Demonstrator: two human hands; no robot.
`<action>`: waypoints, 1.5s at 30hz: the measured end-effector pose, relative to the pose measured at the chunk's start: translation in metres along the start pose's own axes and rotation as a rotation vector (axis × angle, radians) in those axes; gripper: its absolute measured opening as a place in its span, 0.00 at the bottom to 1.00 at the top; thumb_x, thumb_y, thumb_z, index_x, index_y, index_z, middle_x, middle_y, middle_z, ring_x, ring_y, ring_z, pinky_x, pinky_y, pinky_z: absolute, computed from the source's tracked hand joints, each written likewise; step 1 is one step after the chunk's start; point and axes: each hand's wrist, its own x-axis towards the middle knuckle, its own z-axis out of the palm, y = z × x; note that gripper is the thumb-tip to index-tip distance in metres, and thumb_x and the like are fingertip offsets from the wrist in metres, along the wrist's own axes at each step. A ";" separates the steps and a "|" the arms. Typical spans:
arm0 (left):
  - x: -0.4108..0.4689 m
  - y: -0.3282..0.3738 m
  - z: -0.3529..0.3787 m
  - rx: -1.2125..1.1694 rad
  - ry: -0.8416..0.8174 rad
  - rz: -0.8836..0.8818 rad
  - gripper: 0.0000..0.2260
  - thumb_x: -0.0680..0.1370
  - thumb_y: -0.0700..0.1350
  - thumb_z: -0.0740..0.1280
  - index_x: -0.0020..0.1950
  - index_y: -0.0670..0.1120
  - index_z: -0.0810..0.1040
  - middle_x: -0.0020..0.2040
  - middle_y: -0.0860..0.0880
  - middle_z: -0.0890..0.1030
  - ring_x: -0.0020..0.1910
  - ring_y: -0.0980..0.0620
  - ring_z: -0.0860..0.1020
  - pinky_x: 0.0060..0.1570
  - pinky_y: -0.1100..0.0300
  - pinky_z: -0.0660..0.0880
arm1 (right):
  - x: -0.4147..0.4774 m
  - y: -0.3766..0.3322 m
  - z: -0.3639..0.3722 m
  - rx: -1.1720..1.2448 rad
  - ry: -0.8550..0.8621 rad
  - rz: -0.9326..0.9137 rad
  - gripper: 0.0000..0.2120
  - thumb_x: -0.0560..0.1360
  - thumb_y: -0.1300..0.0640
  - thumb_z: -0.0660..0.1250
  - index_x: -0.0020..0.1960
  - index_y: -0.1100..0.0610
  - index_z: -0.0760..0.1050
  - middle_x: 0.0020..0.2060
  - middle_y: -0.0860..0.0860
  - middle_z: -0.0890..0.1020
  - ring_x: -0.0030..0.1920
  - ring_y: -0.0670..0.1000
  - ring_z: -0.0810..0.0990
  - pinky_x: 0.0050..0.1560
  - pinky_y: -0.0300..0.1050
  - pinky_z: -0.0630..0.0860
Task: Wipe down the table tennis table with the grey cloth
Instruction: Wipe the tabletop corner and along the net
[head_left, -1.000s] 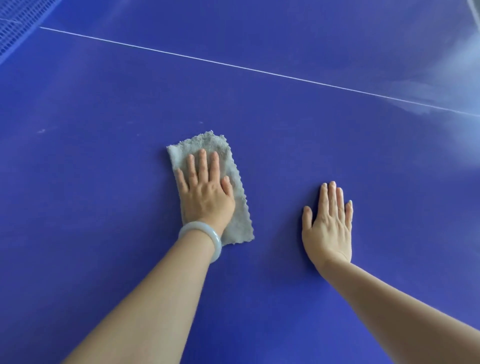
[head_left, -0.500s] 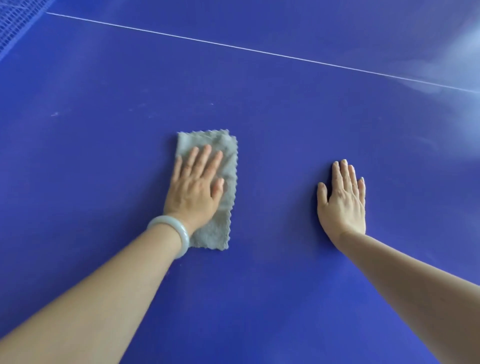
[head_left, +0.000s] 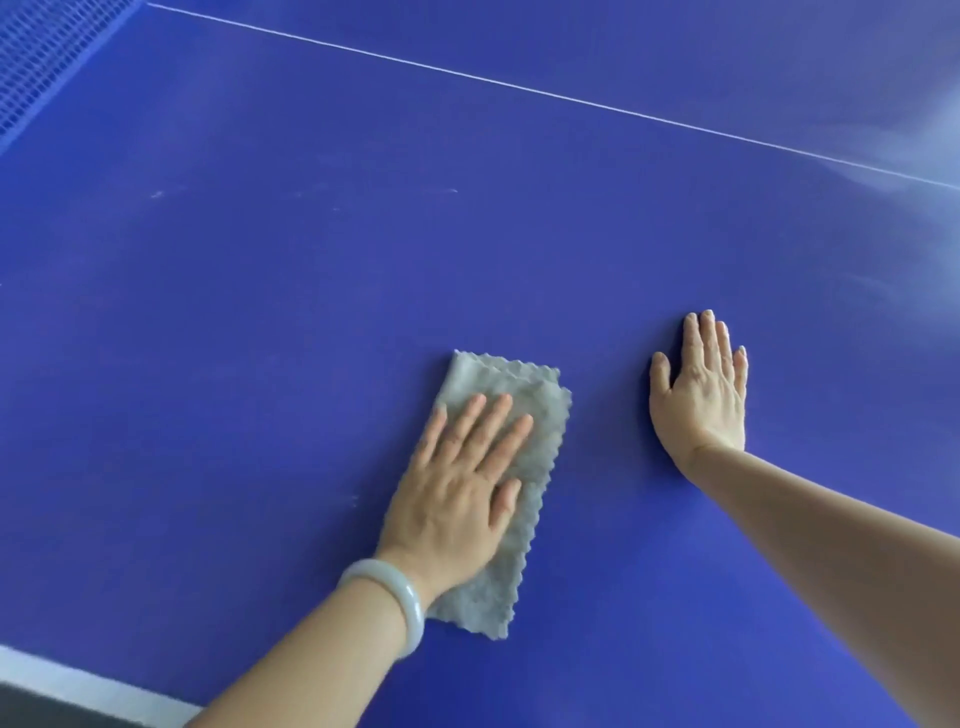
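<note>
2 flat grips: the left grip (head_left: 462, 488), fingers (head_left: 491, 422) spread, presses the folded grey cloth (head_left: 543, 410) on the table tennis table (head_left: 260, 322); the right grip (head_left: 701, 400), fingers (head_left: 704, 343) together, braces alongside. Uneven pressure might bunch the cloth, missing pale scuffs (head_left: 156, 195) beyond.

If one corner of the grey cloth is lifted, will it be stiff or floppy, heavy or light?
Probably floppy: the grey cloth lies folded in soft layers with wavy edges, so it should droop. It likely weighs little, being thin. Under the flat left hand it should slide readily over the smooth table tennis table.
</note>
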 end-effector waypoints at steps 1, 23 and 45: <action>0.006 -0.021 -0.003 0.022 0.010 -0.098 0.26 0.83 0.54 0.48 0.81 0.51 0.52 0.82 0.50 0.50 0.81 0.48 0.47 0.76 0.42 0.52 | 0.000 0.000 0.000 -0.003 0.000 -0.002 0.29 0.83 0.47 0.47 0.82 0.55 0.46 0.81 0.48 0.47 0.80 0.46 0.42 0.78 0.46 0.36; -0.078 0.098 0.017 0.020 -0.062 -0.038 0.29 0.82 0.55 0.49 0.82 0.49 0.50 0.82 0.48 0.47 0.81 0.46 0.45 0.76 0.40 0.51 | -0.161 -0.001 0.008 0.118 0.021 -0.194 0.27 0.82 0.60 0.52 0.80 0.61 0.51 0.81 0.55 0.51 0.81 0.51 0.45 0.79 0.51 0.37; -0.100 0.015 0.008 0.030 0.050 -0.627 0.27 0.83 0.53 0.40 0.82 0.48 0.46 0.82 0.47 0.45 0.80 0.44 0.45 0.77 0.40 0.46 | -0.208 -0.004 0.018 0.087 -0.022 -0.168 0.28 0.83 0.47 0.42 0.81 0.56 0.47 0.81 0.48 0.47 0.80 0.46 0.41 0.78 0.47 0.35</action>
